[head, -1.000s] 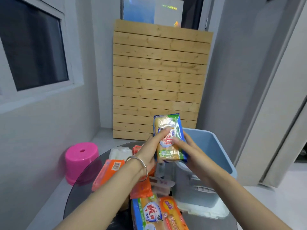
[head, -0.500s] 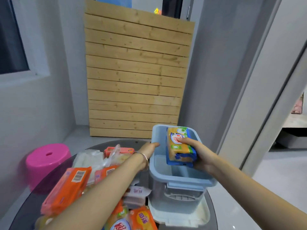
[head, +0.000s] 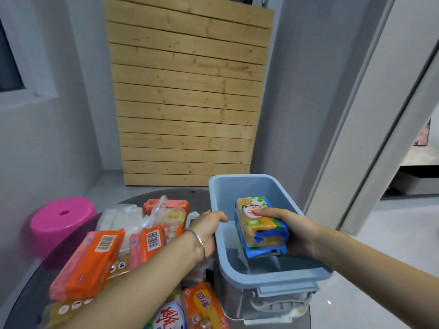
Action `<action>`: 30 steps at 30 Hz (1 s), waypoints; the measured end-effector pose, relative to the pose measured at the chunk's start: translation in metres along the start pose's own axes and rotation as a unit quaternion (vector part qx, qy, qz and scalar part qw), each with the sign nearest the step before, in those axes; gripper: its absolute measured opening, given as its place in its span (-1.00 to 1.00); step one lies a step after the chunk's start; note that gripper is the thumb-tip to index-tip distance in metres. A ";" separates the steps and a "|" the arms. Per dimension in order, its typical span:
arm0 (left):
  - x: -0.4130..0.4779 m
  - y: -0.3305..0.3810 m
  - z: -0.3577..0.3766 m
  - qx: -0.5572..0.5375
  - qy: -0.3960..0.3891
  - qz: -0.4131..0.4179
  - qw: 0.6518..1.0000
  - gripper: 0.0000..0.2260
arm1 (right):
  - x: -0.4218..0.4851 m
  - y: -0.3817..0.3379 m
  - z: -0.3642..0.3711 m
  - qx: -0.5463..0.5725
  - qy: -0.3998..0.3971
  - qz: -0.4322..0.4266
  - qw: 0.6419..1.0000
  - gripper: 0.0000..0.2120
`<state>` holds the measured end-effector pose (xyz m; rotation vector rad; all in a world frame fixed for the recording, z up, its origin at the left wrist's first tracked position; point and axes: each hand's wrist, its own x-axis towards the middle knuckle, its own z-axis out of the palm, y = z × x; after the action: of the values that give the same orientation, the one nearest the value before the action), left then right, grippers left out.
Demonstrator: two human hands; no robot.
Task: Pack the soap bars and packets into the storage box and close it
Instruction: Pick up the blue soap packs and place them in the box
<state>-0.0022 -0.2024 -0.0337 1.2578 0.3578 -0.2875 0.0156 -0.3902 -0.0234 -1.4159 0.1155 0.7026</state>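
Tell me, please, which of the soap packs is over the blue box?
The yellow-and-blue pack, held by the right hand over the open box. The orange packs all lie on the table, left of the box.

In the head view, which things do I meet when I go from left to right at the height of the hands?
Pink stool → orange soap packet → left hand, gripping the storage box rim → blue-and-yellow soap pack → right hand.
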 end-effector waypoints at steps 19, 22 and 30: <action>0.006 -0.012 -0.012 -0.063 -0.108 0.043 0.991 -0.65 | 0.085 0.009 0.018 -0.349 0.126 0.157 0.915 -0.21; 0.004 -0.012 -0.012 -0.043 -0.109 0.050 0.992 -0.63 | 0.081 0.008 0.020 -0.310 0.122 0.187 0.924 -0.21; 0.005 -0.013 -0.010 -0.042 -0.108 0.052 0.992 -0.63 | 0.084 0.008 0.016 -0.243 0.088 0.156 0.953 -0.63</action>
<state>-0.0036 -0.1966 -0.0502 1.1451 0.1166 -0.3124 0.0730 -0.3440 -0.0675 -1.9612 0.3291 0.9026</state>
